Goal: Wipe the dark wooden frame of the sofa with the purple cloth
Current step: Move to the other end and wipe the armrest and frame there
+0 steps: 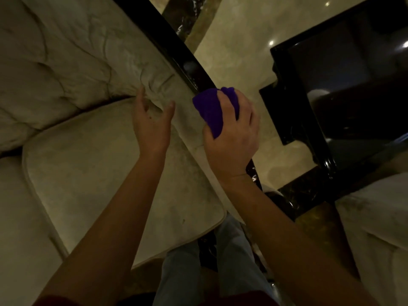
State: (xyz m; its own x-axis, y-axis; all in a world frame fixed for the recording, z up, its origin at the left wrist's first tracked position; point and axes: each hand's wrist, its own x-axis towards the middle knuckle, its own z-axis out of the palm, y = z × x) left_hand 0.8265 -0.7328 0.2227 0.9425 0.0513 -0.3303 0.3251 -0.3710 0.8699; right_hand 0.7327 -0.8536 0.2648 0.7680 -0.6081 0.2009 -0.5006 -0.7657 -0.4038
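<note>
Bunching nubby purple cloth (209, 109) on glossy frame (176, 51)

No text, label, brand, number or sign could be read anywhere in the view. The purple cloth (209, 111) under the right hand's fingers (240, 111) was plain, and the dark wooden frame (176, 54) running up past those fingers showed only glare. The pale cushion (66, 62) by the left hand's fingers (141, 93) carried no tag or print.
</note>
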